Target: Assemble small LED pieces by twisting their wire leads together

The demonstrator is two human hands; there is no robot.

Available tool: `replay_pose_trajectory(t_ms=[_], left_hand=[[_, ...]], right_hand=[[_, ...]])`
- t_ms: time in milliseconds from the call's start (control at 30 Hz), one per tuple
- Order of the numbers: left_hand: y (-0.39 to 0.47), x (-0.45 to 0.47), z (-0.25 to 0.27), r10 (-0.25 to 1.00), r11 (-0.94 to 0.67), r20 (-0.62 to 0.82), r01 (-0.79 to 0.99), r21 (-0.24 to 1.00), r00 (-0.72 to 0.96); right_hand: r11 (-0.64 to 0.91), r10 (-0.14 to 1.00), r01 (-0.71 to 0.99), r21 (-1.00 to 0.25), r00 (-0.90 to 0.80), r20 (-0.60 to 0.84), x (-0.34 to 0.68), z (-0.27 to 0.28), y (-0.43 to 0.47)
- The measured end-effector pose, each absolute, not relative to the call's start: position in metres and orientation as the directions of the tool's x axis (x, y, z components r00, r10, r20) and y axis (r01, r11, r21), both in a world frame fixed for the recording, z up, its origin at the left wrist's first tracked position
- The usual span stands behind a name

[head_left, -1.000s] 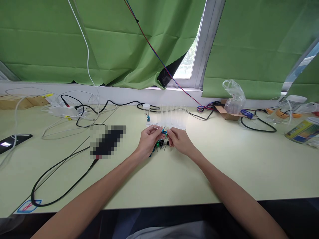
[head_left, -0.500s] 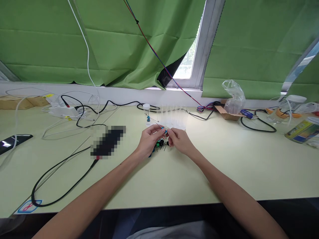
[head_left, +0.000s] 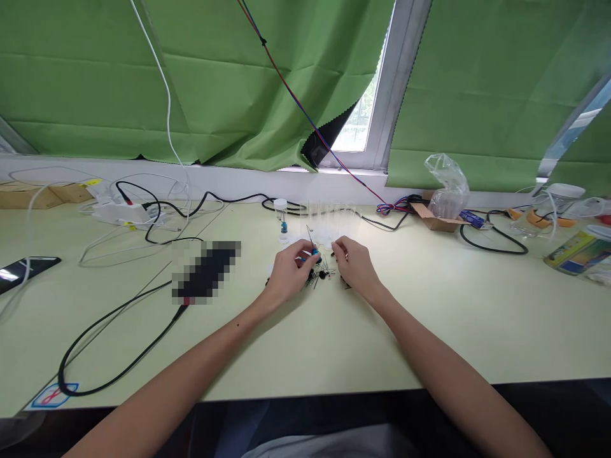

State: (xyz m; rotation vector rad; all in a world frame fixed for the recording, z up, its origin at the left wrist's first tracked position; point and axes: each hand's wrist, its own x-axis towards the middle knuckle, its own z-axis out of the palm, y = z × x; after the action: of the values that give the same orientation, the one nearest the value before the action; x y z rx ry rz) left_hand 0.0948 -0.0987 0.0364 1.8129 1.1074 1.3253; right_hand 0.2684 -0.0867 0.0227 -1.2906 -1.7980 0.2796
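Observation:
My left hand is closed, thumb and fingers pinching a small blue electronic component with thin wire leads, one of which points upward. A loose pile of components, black ones with metal leads among them, lies on the table beneath and between the hands. To the right, my right hand is closed with its fingertips together low over the pile's edge; what they hold, if anything, is hidden. Behind the hands stand several transparent tubes. A capped transparent tube with blue components inside stands to their left.
A blurred-out dark device with a black cable lies at left, near a phone and a white power strip. A small cardboard box holding a plastic bag and a labelled jar stand at right.
My hands have moved apart; the right one has shifted right, away from the blue component. The left still holds that component, and more of the pile shows between them.

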Motion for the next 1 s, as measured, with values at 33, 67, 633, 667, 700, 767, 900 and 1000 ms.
replay_pose_trajectory(t_ms=[33, 67, 633, 667, 700, 767, 900, 1000], left_hand=[[-0.099, 0.095, 0.036, 0.881, -0.472, 0.445, 0.295, 0.831, 0.159], [-0.100, 0.095, 0.036, 0.872, -0.489, 0.456, 0.325, 0.809, 0.178], [-0.102, 0.096, 0.033, 0.857, -0.513, 0.435, 0.384, 0.767, 0.275], [-0.101, 0.096, 0.032, 0.859, -0.510, 0.433, 0.383, 0.770, 0.274], [-0.101, 0.096, 0.032, 0.860, -0.508, 0.430, 0.384, 0.771, 0.274], [-0.101, 0.096, 0.031, 0.861, -0.507, 0.424, 0.397, 0.765, 0.282], [-0.101, 0.096, 0.032, 0.855, -0.517, 0.428, 0.411, 0.751, 0.294], [-0.101, 0.096, 0.032, 0.855, -0.518, 0.429, 0.414, 0.749, 0.293]], right_hand=[[0.437, 0.845, 0.670, -0.601, -0.077, 0.529, 0.269, 0.022, -0.086], [0.437, 0.839, 0.687, -0.581, -0.078, 0.538, 0.271, 0.021, -0.085], [0.376, 0.841, 0.814, -0.443, -0.099, 0.532, 0.283, 0.015, -0.072], [0.373, 0.844, 0.817, -0.440, -0.102, 0.526, 0.283, 0.015, -0.072], [0.372, 0.847, 0.819, -0.438, -0.107, 0.520, 0.283, 0.014, -0.072], [0.379, 0.852, 0.814, -0.440, -0.121, 0.509, 0.283, 0.014, -0.073], [0.400, 0.857, 0.794, -0.458, -0.147, 0.495, 0.281, 0.016, -0.078], [0.428, 0.845, 0.760, -0.488, -0.145, 0.516, 0.278, 0.017, -0.080]])
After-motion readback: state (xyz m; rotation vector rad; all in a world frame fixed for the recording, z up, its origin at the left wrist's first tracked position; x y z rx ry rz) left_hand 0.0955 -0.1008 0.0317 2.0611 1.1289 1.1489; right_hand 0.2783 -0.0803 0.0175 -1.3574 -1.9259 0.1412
